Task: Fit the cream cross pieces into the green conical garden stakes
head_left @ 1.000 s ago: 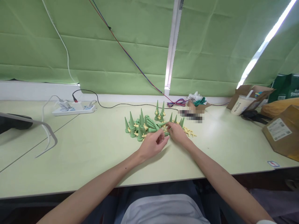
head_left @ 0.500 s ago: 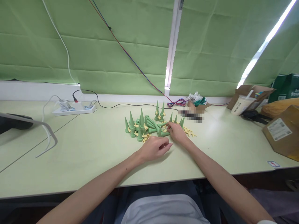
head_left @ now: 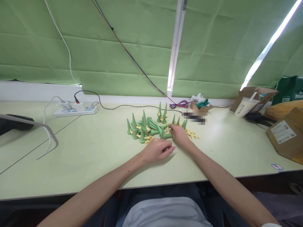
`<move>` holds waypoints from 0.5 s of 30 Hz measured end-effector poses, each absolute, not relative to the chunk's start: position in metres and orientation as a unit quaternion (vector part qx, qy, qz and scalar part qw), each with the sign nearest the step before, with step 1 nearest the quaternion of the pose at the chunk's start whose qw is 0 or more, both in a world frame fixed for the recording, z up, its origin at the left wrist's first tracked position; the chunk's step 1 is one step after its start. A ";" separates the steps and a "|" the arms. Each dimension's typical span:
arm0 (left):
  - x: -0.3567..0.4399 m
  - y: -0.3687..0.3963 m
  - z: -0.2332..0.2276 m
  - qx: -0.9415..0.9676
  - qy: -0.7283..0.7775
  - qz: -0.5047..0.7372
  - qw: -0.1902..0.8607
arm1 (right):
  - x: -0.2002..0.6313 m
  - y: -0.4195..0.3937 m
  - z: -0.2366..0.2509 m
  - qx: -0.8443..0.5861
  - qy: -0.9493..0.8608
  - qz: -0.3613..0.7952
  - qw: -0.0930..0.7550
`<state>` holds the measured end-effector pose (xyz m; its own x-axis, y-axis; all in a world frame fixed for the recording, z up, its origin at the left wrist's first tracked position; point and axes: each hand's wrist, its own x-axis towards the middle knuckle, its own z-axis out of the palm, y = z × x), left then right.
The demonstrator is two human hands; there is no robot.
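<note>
Green plastic cone-shaped spikes (head_left: 144, 126) are grouped in the middle of the table, several upright with small yellow valves on them and others lying in a heap. My right hand (head_left: 179, 134) reaches into the right side of the heap, its fingertips bent together among the green parts; what they pinch, if anything, is hidden. Just in front of the spikes, my left hand (head_left: 158, 150) rests low over the table with curled fingers, and the inside of its grip cannot be seen. Loose yellow valves (head_left: 192, 133) lie right of my right hand, and more yellow pieces (head_left: 148, 138) lie beside my left hand.
A white power strip (head_left: 75, 109) with plugs is at the back left, near a grey curved stand (head_left: 53, 138). Behind the spikes runs a thin black cable. At the right are a drink cup (head_left: 246, 107), an open carton and a taped cardboard box (head_left: 287, 135).
Both hands keep almost the same place and shape. The whole view has shifted very slightly; no part has visibly been moved.
</note>
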<state>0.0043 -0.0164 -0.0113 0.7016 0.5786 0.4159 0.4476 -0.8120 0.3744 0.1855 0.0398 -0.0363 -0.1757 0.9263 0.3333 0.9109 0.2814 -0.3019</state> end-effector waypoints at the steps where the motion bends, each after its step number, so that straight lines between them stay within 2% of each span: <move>1: 0.004 -0.016 -0.011 0.915 0.279 0.264 0.120 | 0.186 0.040 -0.036 -0.597 -0.767 0.022 0.235; 15: 0.003 -0.017 -0.010 0.924 0.266 0.257 0.095 | 0.194 0.042 -0.030 -0.580 -0.766 0.081 0.265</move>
<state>0.0030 -0.0174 -0.0096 0.7258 0.5407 0.4253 0.4429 -0.8403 0.3126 0.1937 0.0422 -0.0304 -0.1860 0.9320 0.3111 0.8461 0.3129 -0.4314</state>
